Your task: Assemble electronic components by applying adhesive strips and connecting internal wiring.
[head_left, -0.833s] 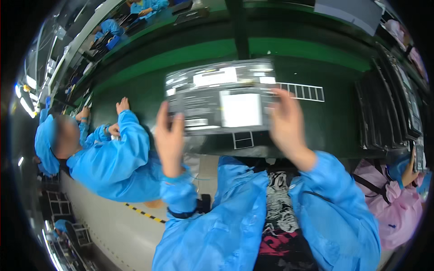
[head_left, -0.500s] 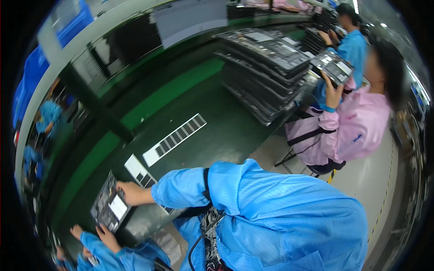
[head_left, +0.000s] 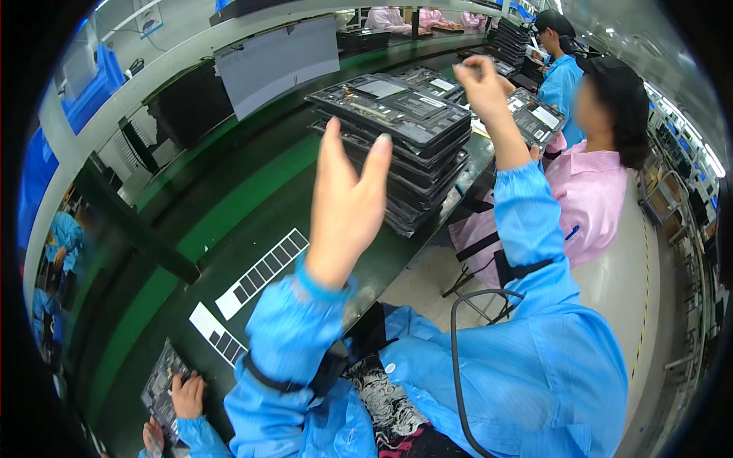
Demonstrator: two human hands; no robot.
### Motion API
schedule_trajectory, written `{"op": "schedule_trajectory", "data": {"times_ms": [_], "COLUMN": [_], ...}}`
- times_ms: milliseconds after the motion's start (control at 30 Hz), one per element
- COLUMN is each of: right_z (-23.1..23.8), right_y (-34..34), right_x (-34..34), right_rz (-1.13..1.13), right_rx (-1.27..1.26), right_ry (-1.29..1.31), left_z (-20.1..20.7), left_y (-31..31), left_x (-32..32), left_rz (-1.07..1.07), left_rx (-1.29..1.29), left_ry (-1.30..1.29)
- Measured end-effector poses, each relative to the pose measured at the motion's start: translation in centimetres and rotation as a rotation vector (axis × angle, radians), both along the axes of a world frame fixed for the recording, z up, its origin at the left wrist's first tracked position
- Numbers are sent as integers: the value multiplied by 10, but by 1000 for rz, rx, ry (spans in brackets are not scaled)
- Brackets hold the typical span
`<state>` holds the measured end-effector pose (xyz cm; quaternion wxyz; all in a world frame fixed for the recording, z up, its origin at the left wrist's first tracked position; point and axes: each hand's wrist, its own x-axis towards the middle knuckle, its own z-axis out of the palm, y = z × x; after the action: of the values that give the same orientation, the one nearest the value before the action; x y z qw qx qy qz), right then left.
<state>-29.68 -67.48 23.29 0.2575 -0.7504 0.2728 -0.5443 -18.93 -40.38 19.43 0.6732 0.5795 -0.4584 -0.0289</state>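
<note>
A stack of dark, flat laptop bases (head_left: 412, 114), circuit boards and batteries exposed on top, stands on the green bench ahead. My left hand (head_left: 347, 202) is raised in front of the stack's near side, fingers and thumb spread, holding nothing. To the right of the stack, higher up, is my right hand (head_left: 489, 91). Its fingers are bent but apart, with nothing visible in them. Whether either hand touches the stack cannot be made out. At the lower left, a co-worker's hands (head_left: 187, 393) are on another laptop base (head_left: 159, 385).
Two white strips with dark rectangular pieces, one longer (head_left: 263, 272) and one shorter (head_left: 216, 336), lie on the bench. A person in pink (head_left: 588, 198) sits at the right, beside a laptop base (head_left: 537, 116). A green post (head_left: 141, 221) rises at the left.
Half a second ago one of my hands was on the laptop base at the lower left. Now both hands are raised by the stack, and that base is with the co-worker. The view has shifted.
</note>
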Motion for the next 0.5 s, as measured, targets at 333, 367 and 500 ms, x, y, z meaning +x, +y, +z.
{"op": "schedule_trajectory", "data": {"times_ms": [333,367,500], "right_z": [-44,-45,-29], "right_y": [-41,-42,-10], "right_x": [14,15,20], "right_rz": [171,197,298], "right_rx": [288,284,336], "right_ry": [195,114,-168], "left_z": [-23,-20,-4], "left_y": [-101,-103,-88], "left_x": [-29,-30,-22], "left_rz": [239,228,155], "left_rx": [148,134,34], "left_ry": [-110,-92,62]}}
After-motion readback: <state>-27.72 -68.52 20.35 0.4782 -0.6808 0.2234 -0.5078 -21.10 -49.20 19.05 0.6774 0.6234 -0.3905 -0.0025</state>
